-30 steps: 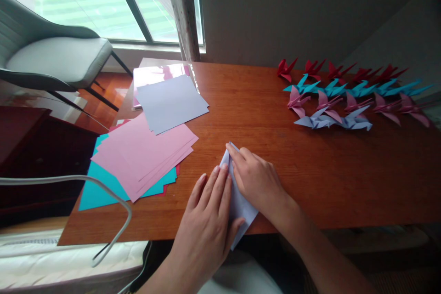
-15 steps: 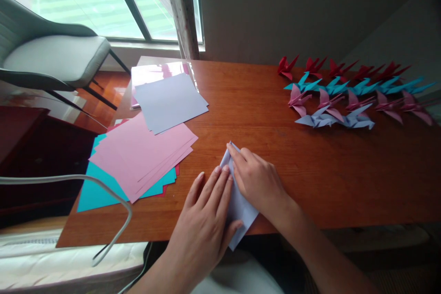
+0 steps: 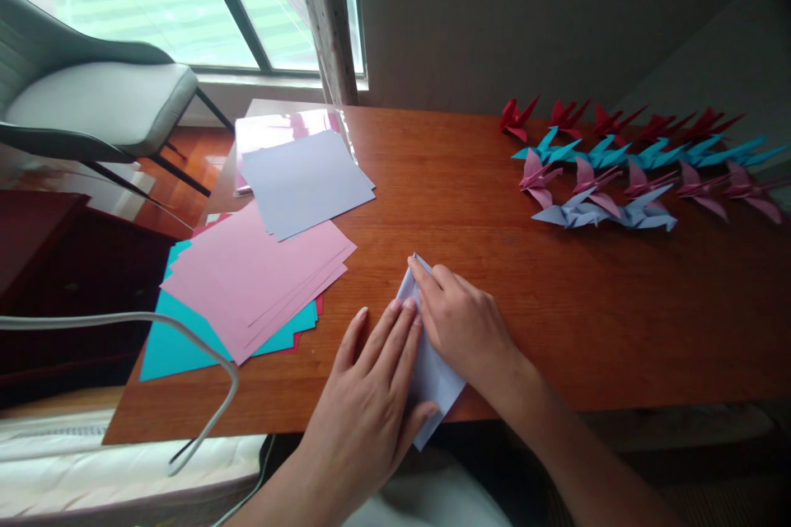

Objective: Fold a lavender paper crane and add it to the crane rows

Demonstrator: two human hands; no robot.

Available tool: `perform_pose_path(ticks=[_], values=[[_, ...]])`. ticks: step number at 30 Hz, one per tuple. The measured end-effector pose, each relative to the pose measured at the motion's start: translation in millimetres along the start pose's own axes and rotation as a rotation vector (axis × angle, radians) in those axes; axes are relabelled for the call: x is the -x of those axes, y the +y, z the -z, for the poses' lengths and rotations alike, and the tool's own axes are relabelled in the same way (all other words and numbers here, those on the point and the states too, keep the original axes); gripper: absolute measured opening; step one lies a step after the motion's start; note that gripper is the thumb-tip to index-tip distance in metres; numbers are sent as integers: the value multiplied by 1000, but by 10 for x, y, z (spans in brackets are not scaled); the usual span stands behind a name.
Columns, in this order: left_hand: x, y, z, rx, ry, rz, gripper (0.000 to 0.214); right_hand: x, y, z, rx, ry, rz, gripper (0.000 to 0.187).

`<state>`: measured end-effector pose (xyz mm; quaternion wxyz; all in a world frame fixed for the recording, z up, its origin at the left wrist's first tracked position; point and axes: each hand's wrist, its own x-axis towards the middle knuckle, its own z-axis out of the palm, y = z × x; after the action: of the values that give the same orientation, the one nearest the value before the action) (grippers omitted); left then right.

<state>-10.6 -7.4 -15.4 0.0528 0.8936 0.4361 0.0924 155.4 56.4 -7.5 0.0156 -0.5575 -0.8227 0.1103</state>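
At the table's (image 3: pixel 556 305) near edge, roughly mid-length: one folded pale-blue paper (image 3: pixel 436 375), narrow, upper tip pointing away from the person, lower tip projecting past the wood. Open wood beyond the upper tip and broadly to the right; on the left, only a narrow gap between hand and sheets.

Left hand (image 3: pixel 371 383): flat, palm down, fingers extended and slightly spread, fingertips on the paper, thumb apart over its lower part; no grasp. Right hand (image 3: pixel 461 313): partly curled, index finger extended to the upper tip, side against the paper; cannot tell whether it pinches.

Left: pink sheets (image 3: pixel 259 263) over turquoise sheets (image 3: pixel 179 342), with grey-blue sheets (image 3: pixel 309 181) overlapping the pink. Far right: folded cranes in rows, red (image 3: pixel 609 123), turquoise, pink, pale blue (image 3: pixel 581 216) nearest.
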Motion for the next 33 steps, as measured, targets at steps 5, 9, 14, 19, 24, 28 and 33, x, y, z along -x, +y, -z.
perform_pose_path(ticks=[5, 9, 14, 19, 24, 28, 33], values=[[6, 10, -5, -9, -6, 0, 72, 5, 1, -12, -1, 15, 1, 53], [17, 17, -13, -9, -16, 4, 73, 0, -10, -5, 0, 5, -5, 53], [10, 24, -15, -21, -18, 10, 73, -11, -37, 20, 12, -21, -21, 54], [1, 33, -4, -30, -18, 17, 73, -18, -59, 45, 12, -31, -33, 54], [-9, 37, 1, -35, 1, 16, 71, -19, -57, 54, 9, -49, -33, 54], [-7, 41, 6, -33, 4, 16, 70, -22, -56, 51, 10, -58, -40, 54], [8, 45, 9, -31, -5, 15, 70, -31, -64, 46, 9, -44, -45, 54]])
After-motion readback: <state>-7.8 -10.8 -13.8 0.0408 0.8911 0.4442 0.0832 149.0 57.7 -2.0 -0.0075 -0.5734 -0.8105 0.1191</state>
